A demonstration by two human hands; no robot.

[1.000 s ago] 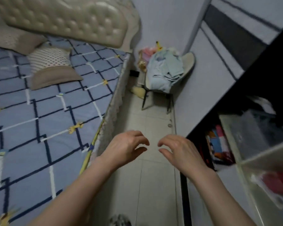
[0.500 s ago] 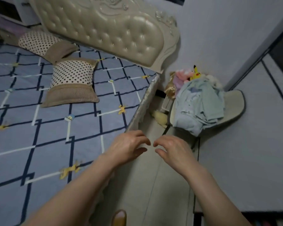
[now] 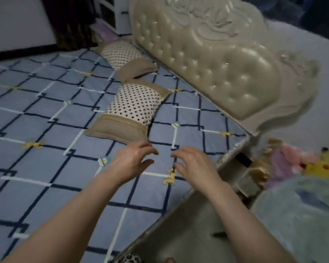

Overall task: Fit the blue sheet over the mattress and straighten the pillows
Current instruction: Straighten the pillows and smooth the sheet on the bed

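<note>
The blue sheet (image 3: 46, 130) with dark and white grid lines lies flat over the mattress. Two polka-dot pillows with tan ends rest on it: the nearer pillow (image 3: 133, 109) lies askew just beyond my hands, the farther pillow (image 3: 125, 56) sits against the headboard. My left hand (image 3: 131, 160) and my right hand (image 3: 194, 164) hover side by side above the sheet near the bed's right edge, fingers spread and curled, holding nothing. Neither hand touches a pillow.
A tufted beige headboard (image 3: 216, 59) stands behind the pillows. To the right of the bed edge (image 3: 178, 205) is a narrow floor strip, with plush toys (image 3: 311, 164) and a pile of pale clothes (image 3: 302, 209) close by. Dark curtains hang at the far left.
My view has swung left from the floor and chair toward the bed. Both empty hands now hang over the sheet close to the nearer pillow instead of over the floor.
</note>
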